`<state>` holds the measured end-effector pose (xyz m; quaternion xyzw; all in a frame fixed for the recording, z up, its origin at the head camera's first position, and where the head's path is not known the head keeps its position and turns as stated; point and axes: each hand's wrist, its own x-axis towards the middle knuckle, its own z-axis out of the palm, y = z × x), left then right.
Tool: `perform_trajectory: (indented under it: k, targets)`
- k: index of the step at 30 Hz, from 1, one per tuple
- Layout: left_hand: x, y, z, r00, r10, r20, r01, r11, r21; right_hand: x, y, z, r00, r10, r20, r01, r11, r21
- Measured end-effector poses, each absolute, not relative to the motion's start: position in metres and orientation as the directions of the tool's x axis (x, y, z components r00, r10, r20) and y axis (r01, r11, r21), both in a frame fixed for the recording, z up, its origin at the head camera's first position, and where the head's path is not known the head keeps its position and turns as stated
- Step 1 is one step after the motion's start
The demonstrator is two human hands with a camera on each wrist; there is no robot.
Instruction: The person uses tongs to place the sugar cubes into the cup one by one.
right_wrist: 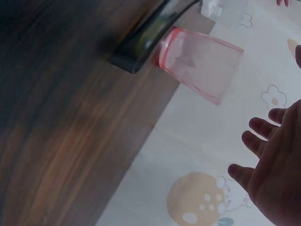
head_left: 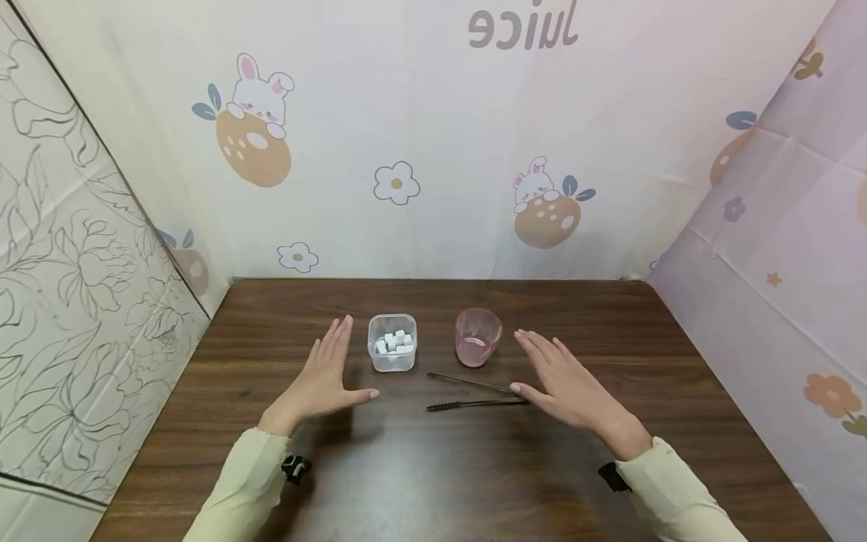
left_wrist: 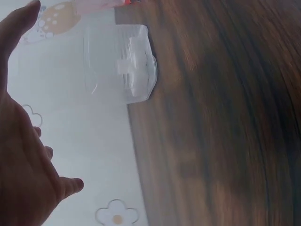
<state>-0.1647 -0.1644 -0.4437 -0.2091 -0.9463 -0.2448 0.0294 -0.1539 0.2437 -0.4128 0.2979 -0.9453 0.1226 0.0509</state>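
Observation:
Between the two hands, a clear plastic container [head_left: 393,363] holds several small white cubes [head_left: 395,342]. To its right stands a translucent pink cup [head_left: 478,337]. Dark metal tongs [head_left: 477,403] lie on the table in front of the cup, their arms spread toward the left. My left hand [head_left: 323,376] is left of the container, fingers straight and thumb stretched out, holding nothing. On the other side, my right hand [head_left: 569,384] has its fingers extended beside the cup. Its thumb overlaps the joined end of the tongs in the head view.
A dark wooden table [head_left: 420,474] carries all these things. Behind it hangs a pale curtain [head_left: 447,135] with rabbit and flower prints, and patterned sheets also close off the left and right sides. Black straps [head_left: 296,468] sit at both wrists.

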Motion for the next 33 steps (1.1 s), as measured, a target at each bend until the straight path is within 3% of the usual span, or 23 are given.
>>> perform_trajectory:
  k: [12, 22, 33]
  targets:
    - [-0.191, -0.155, -0.466, -0.929, 0.362, 0.082, 0.307, 0.627, 0.716, -0.159, 0.237, -0.441, -0.799, -0.584, 0.140, -0.600, 0.765, -0.232]
    - [-0.209, -0.144, -0.487, -0.949, 0.310, 0.058, 0.223, 0.529, 0.819, -0.164, 0.233, -0.463, -0.768, -0.633, 0.094, -0.638, 0.744, -0.199]
    - [-0.227, -0.137, -0.509, -0.950, 0.288, 0.124, 0.213, 0.302, 0.929, -0.168, 0.229, -0.486, -0.738, -0.665, 0.117, -0.675, 0.721, -0.158]
